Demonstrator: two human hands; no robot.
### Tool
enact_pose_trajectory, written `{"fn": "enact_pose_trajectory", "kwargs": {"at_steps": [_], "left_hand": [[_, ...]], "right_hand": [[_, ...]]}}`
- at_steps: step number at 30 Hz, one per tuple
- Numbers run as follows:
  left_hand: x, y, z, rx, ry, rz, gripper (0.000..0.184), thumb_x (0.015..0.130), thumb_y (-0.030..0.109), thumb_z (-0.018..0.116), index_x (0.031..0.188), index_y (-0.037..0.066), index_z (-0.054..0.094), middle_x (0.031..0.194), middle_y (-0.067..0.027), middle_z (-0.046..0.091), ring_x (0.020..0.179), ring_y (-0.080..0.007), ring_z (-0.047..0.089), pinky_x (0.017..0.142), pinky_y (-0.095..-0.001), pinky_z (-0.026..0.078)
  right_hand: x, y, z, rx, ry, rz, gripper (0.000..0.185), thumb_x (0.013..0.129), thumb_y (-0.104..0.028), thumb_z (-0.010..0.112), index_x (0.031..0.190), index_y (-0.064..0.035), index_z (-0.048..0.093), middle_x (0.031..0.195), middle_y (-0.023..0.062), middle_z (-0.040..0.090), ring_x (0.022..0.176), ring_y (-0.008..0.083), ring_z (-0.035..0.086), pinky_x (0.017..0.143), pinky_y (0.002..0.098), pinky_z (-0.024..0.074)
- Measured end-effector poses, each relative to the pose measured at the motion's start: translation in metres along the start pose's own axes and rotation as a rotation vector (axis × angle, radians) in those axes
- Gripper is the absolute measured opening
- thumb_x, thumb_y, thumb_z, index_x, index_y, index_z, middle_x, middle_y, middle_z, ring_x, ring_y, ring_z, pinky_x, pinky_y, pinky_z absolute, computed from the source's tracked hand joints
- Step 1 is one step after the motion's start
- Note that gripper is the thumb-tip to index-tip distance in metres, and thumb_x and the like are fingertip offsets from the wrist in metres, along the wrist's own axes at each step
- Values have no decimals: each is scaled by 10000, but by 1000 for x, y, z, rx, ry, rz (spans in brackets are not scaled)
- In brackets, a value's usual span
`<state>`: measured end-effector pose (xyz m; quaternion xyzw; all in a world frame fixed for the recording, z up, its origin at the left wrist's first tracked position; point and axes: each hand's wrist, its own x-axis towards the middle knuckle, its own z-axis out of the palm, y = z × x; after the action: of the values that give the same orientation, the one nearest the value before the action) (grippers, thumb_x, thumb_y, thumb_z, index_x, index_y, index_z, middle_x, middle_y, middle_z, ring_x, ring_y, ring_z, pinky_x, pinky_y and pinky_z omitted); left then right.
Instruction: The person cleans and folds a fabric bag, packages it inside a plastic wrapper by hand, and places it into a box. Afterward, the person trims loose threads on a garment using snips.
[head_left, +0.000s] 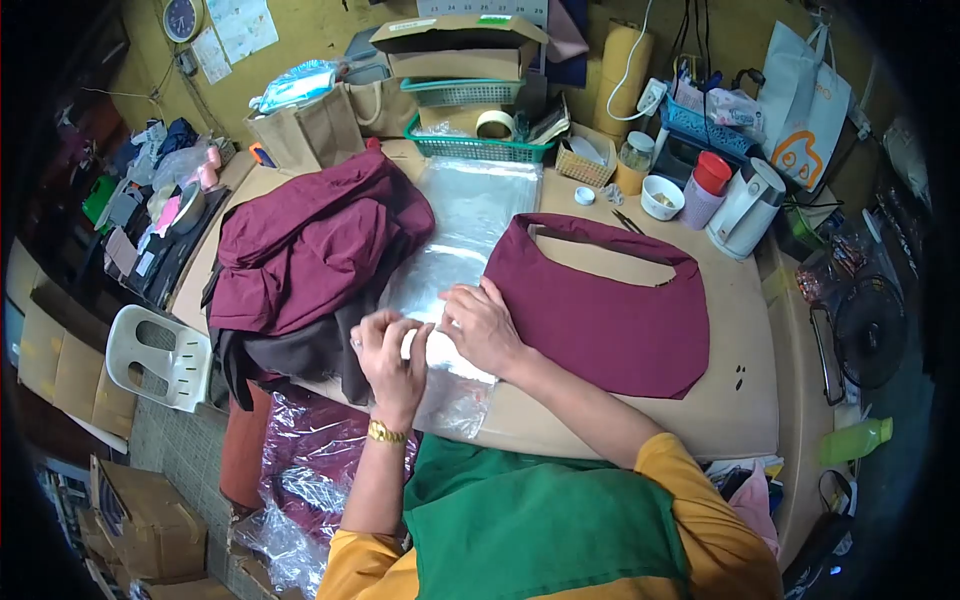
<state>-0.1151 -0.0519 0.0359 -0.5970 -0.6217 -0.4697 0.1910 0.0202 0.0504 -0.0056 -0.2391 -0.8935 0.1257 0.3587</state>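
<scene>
Over a stack of clear plastic bags (pixel 470 205) at the middle of the table, my two hands are close together. My left hand (pixel 388 362) is closed in a pinch at the bags' left edge, with a shiny bit of plastic by its fingers. My right hand (pixel 485 328) has curled fingers pinching at the same plastic, close to the left fingertips. Just right of it lies a flat maroon shoulder bag (pixel 605 325), its strap looped toward the back. To the left, a heap of maroon fabric bags (pixel 320 240) rests on dark cloth (pixel 300 355).
Baskets (pixel 480 148) and a cardboard box (pixel 455 48) stand at the back. A kettle (pixel 745 210), red-lidded cup (pixel 711 175), white bowl (pixel 662 197) and jar (pixel 634 165) line the back right. A white stool (pixel 160 355) stands left; plastic-wrapped maroon goods (pixel 320 450) sit below the front edge.
</scene>
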Motion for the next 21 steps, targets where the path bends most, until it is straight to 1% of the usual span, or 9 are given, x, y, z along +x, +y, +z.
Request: {"fn": "enact_pose_trajectory", "kwargs": {"at_steps": [2, 4, 6, 7, 9, 12, 16, 17, 21], "left_hand": [[-8, 4, 0, -318, -73, 29, 84, 807, 38, 708, 879, 53, 668, 842, -105, 642, 817, -308, 610, 723, -400, 457], [-12, 0, 4, -289, -669, -200, 226, 842, 3, 612, 1063, 14, 658, 947, -222, 666, 954, -401, 641, 811, -397, 503], [-32, -38, 44, -264, -511, -15, 449, 855, 101, 609, 1298, 46, 565, 1273, -295, 557, 1209, -440, 534, 1005, -444, 439], [-30, -43, 49, -266, -509, -10, 449, 855, 101, 609, 1298, 46, 565, 1273, -295, 557, 1209, -440, 534, 1005, -444, 439], [-24, -50, 57, 257, -628, 11, 677, 851, 249, 637, 1472, 118, 401, 1526, -292, 291, 1408, -465, 301, 1139, -551, 258], [-21, -62, 63, 152, -894, -2, 925, 781, 491, 712, 1533, 156, 291, 1603, -222, 148, 1471, -448, 144, 1113, -699, 124], [-34, -82, 70, -300, -625, -118, 482, 814, 262, 733, 1256, 102, 627, 1426, -188, 508, 1387, -363, 403, 1140, -618, 193], [-34, -86, 73, -369, -494, -188, 240, 813, 142, 717, 1034, 51, 702, 1222, -150, 665, 1251, -335, 559, 1115, -581, 279], [-26, -92, 85, -284, -432, -138, 316, 795, 139, 723, 1084, 18, 682, 1124, -151, 687, 1157, -337, 611, 1032, -533, 396]], "right_hand": [[16, 1, -7, 14, 57, 29, 208, 783, -147, 712, 921, -55, 588, 1067, 93, 647, 1106, 276, 579, 1058, 532, 318], [22, -4, -16, 20, 82, 95, 133, 787, -92, 705, 818, -61, 579, 992, 56, 673, 1048, 250, 607, 1051, 515, 331], [21, -5, -20, -3, 56, 83, 145, 783, -98, 705, 859, -66, 586, 976, 48, 669, 1040, 253, 607, 1050, 508, 336], [18, -9, -23, -16, 15, 59, 159, 781, -104, 704, 893, -63, 599, 975, 72, 662, 1006, 267, 610, 1040, 508, 343], [8, -27, -32, 11, 62, -50, 160, 774, -111, 686, 900, -62, 601, 955, 89, 633, 966, 295, 600, 1026, 512, 353], [-24, -49, -34, 192, -13, -167, 186, 781, -111, 665, 951, -48, 624, 957, 102, 601, 920, 318, 588, 954, 467, 426], [-64, -67, -23, 380, -188, -202, 152, 807, -70, 640, 950, -19, 620, 948, 134, 599, 901, 318, 596, 825, 413, 487], [-68, -66, -18, 422, -227, -252, 149, 814, -55, 631, 953, -5, 618, 947, 152, 597, 890, 324, 599, 795, 406, 495], [-67, -56, 10, 291, -246, -168, 164, 807, -27, 610, 960, 32, 616, 972, 179, 606, 902, 354, 604, 831, 434, 498]]}}
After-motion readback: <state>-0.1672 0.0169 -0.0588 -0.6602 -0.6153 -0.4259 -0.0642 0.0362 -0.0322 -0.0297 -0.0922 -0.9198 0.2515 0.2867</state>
